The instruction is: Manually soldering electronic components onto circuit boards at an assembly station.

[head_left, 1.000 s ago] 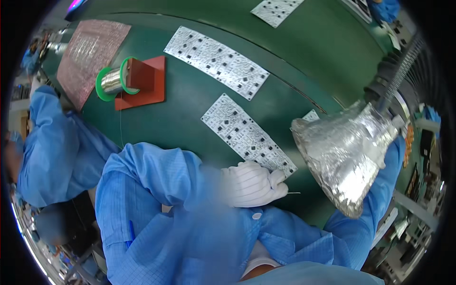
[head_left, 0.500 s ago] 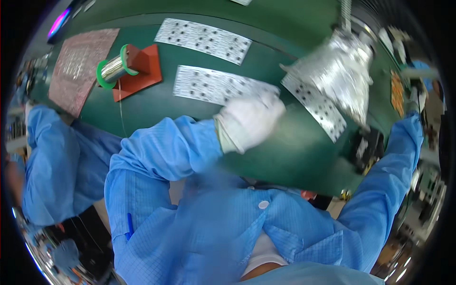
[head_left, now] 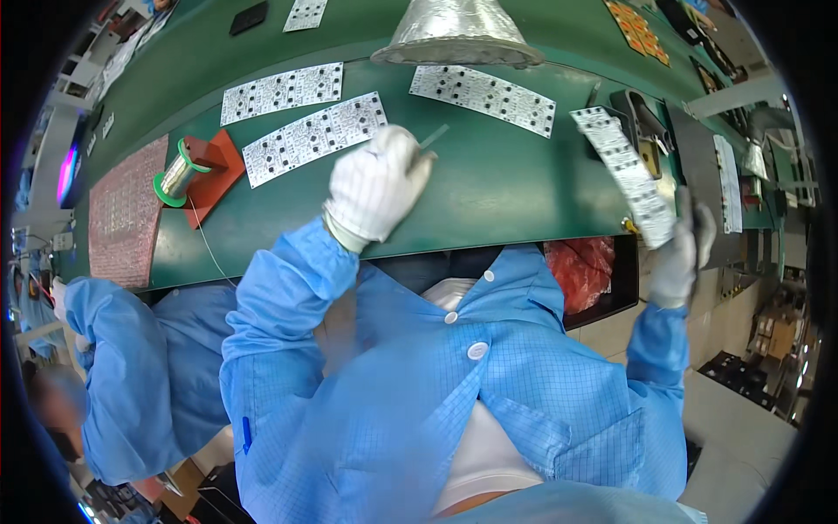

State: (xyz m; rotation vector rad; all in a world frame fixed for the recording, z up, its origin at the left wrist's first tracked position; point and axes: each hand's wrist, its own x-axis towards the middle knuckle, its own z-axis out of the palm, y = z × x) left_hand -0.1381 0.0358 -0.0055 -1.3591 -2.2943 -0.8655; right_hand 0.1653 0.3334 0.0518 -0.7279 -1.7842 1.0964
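Drawn in to the table's (head_left: pixel 515 192) right edge since the earlier frame, the right hand (head_left: pixel 682 249) grips a white board (head_left: pixel 621 166) by its near end, fingers nearly straight, while the left hand (head_left: pixel 375 185) curls round a thin stick (head_left: pixel 434 136) beside another board (head_left: pixel 314 138).

This was an electronics assembly workshop: white, dark-dotted circuit boards (head_left: pixel 314 140) lay on a long green counter (head_left: pixel 497 196), near a green-flanged spool of silvery wire (head_left: pixel 178 180) on a red stand (head_left: pixel 229 170). A foil-covered hood (head_left: pixel 458 28) overhung the counter, and a co-worker (head_left: pixel 188 349) in a blue coat (head_left: pixel 131 393) was at the left.
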